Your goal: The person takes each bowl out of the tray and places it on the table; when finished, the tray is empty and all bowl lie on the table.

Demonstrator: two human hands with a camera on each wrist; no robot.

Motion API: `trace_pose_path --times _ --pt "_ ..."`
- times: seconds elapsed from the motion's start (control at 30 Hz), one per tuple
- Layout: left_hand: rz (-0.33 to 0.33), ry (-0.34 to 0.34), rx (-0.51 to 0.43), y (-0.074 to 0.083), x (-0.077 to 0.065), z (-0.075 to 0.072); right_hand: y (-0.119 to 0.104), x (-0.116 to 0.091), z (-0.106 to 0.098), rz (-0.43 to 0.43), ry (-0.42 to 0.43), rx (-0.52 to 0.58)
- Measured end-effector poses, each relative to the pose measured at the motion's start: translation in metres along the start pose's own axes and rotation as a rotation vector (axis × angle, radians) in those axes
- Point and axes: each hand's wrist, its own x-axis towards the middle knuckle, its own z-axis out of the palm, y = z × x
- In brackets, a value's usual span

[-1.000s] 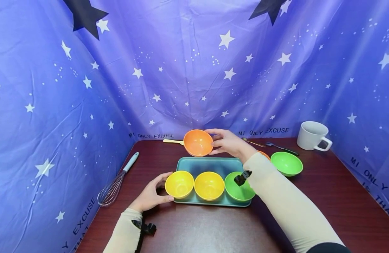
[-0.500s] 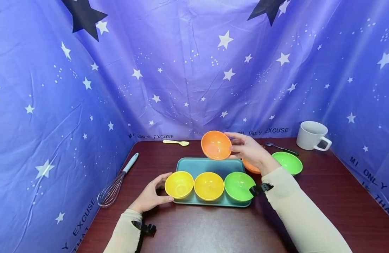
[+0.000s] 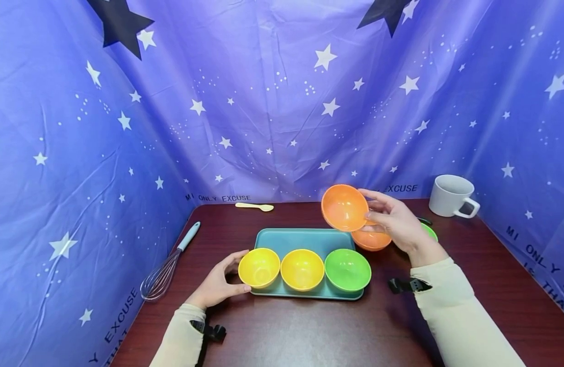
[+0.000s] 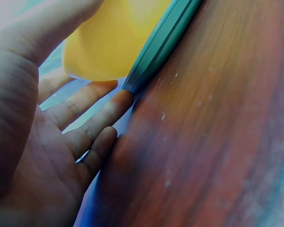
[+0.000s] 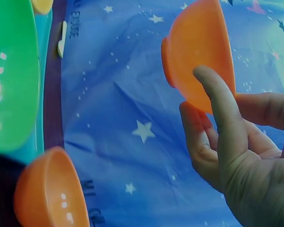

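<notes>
My right hand (image 3: 399,227) pinches an orange bowl (image 3: 344,208) by its right side and holds it up, tilted toward me, with the thumb on its outer wall in the right wrist view. Below it a second orange bowl (image 3: 372,241) sits on the table, partly covered. My left hand (image 3: 222,281) curves around the left side of a yellow bowl (image 3: 259,268), thumb at the front and fingers behind. This bowl stands on a teal tray (image 3: 305,235), in a row with another yellow bowl (image 3: 302,270) and a green bowl (image 3: 348,270).
A whisk (image 3: 169,262) lies left of the tray, and a pale yellow spoon (image 3: 254,206) behind it. At the back right stands a white mug (image 3: 453,196). Another green bowl (image 3: 430,232) is mostly hidden behind my right hand. Star-patterned cloth (image 3: 282,102) hangs around the table.
My right hand has carried the orange bowl rightward from above the pale spoon, which is now uncovered, to above the other orange bowl. My left hand has stayed at the yellow bowl.
</notes>
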Motion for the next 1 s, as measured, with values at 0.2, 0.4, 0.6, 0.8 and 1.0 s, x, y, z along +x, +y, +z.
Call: trace_pose_path --times 0.2,0.4,0.6,0.8,1.0 --pt "0.003 0.001 -0.004 -0.001 0.0 0.001 -0.001 -0.017 -0.023 -0.037 0.027 0.078" --pt "0.0 0.002 -0.008 0.0 -0.001 0.001 0.001 -0.03 -0.044 -0.096 0.005 0.126" --pt "0.001 0.004 -0.004 0.001 -0.001 0.001 0.009 -0.045 -0.065 -0.122 0.042 0.123" --pt "0.001 0.001 -0.004 0.001 -0.002 0.0 0.018 -0.059 -0.081 -0.087 0.129 0.122" --pt "0.004 0.001 -0.008 -0.003 0.0 0.0 0.025 -0.071 -0.095 -0.067 0.183 0.133"
